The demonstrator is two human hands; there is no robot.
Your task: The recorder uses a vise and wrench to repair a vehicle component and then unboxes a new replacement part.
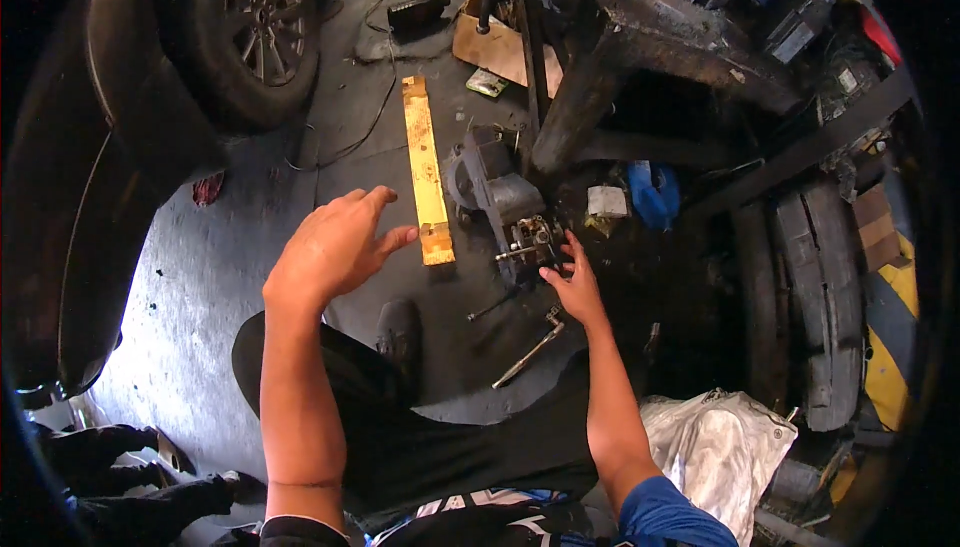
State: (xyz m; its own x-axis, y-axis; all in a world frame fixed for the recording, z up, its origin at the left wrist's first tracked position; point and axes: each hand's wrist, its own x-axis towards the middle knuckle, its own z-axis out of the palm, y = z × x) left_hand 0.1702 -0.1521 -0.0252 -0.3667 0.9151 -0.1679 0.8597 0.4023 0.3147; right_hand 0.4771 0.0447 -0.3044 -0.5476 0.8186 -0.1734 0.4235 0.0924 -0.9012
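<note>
Left hand (pixel 335 245), thumb and forefinger apart, remaining fingers mostly hidden. Right hand (pixel 577 284) at metal assembly (pixel 512 199); grip cannot be told.

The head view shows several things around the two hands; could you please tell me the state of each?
Dark grey metal assembly: mechanism exposed at the near end.
Left hand: holding nothing, fingers spread.
Right hand: at the assembly's near end; grip unclear.
Long narrow yellow box: lying flat; whether sealed, unclear.
Silver metal ratchet: lying loose, unheld.
Black-tyred, spoked metal wheel: standing upright.
</note>
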